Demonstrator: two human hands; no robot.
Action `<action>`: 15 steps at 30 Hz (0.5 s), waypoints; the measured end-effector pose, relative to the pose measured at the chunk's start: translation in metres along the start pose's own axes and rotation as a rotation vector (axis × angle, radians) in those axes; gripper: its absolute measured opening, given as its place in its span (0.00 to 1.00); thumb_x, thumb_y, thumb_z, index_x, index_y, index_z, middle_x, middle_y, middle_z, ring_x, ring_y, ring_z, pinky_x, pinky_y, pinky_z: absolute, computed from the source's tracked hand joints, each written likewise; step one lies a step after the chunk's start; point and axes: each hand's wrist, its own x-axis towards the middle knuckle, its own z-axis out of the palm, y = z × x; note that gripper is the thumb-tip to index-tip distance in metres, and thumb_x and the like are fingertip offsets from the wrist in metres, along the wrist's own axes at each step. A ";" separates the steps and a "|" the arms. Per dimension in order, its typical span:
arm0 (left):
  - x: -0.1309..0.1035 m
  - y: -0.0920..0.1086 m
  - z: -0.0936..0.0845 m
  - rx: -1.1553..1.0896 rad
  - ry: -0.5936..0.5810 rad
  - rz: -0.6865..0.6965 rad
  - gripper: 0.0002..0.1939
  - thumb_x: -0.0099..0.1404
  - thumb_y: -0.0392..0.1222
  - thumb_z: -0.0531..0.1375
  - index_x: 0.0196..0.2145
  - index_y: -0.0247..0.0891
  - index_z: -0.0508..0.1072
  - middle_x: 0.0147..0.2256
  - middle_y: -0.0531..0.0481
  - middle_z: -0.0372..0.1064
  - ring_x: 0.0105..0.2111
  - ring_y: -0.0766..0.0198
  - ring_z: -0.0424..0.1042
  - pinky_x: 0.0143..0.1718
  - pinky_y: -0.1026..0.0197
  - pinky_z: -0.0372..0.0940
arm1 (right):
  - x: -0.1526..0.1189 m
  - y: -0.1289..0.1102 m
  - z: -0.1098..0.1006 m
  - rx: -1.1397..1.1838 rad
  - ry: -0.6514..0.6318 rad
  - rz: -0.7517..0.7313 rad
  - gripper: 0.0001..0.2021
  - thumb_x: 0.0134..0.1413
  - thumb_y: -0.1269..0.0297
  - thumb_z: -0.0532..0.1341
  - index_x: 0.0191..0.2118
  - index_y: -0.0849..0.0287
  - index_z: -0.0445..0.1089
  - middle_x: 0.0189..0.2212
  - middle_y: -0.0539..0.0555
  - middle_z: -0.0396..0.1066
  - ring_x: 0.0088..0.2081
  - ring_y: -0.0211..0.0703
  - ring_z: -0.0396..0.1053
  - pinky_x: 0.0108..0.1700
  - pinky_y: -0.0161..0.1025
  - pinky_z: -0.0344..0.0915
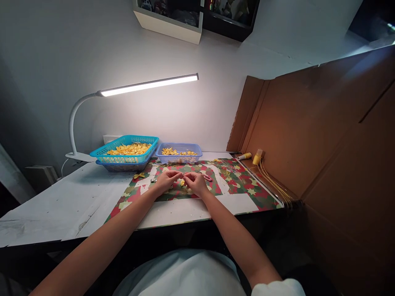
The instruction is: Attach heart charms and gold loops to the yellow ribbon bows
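Note:
Over the patterned mat (197,166), my left hand (166,181) and my right hand (195,183) meet with pinched fingertips. A small yellow petal-shaped piece (183,183) shows at the fingers of my right hand. What the left fingertips pinch is too small to make out. Just behind my right hand lies a pink-handled tool (207,177), partly hidden. A small shiny metal item (153,180) sits beside my left hand. Farther left, a few loose yellow pieces (138,175) rest on the mat.
A turquoise basket (96,154) of yellow pieces is stacked on a blue one (123,167). A lilac basket (179,159) stands beside them. A lit lamp (148,85) hangs above. Cardboard (324,123) walls the right side, near yellow strands (273,179) and a roll (244,156).

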 end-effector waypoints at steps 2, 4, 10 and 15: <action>0.000 0.001 0.000 0.005 0.016 0.041 0.12 0.69 0.45 0.61 0.45 0.34 0.74 0.42 0.47 0.74 0.37 0.60 0.75 0.38 0.55 0.72 | 0.000 0.000 0.000 -0.005 0.011 0.006 0.08 0.53 0.59 0.61 0.32 0.58 0.73 0.20 0.50 0.72 0.22 0.39 0.69 0.27 0.35 0.65; 0.000 0.002 0.000 0.003 0.044 0.079 0.14 0.66 0.48 0.63 0.43 0.34 0.76 0.40 0.47 0.75 0.35 0.61 0.75 0.35 0.58 0.71 | 0.000 0.000 -0.001 -0.007 0.013 0.009 0.08 0.53 0.59 0.61 0.32 0.58 0.71 0.21 0.49 0.72 0.23 0.39 0.70 0.28 0.35 0.67; 0.000 0.000 -0.001 0.014 0.078 0.129 0.18 0.58 0.53 0.67 0.37 0.35 0.79 0.36 0.49 0.77 0.32 0.61 0.74 0.29 0.62 0.69 | 0.000 -0.001 -0.001 -0.013 0.017 0.004 0.06 0.55 0.61 0.59 0.30 0.57 0.67 0.22 0.48 0.70 0.23 0.38 0.68 0.30 0.36 0.68; 0.004 -0.002 -0.005 0.052 0.152 0.094 0.13 0.69 0.45 0.60 0.46 0.34 0.72 0.42 0.46 0.73 0.36 0.61 0.75 0.36 0.55 0.72 | 0.001 0.000 -0.001 -0.021 0.026 0.016 0.05 0.55 0.63 0.58 0.29 0.56 0.66 0.21 0.47 0.68 0.23 0.38 0.66 0.28 0.35 0.66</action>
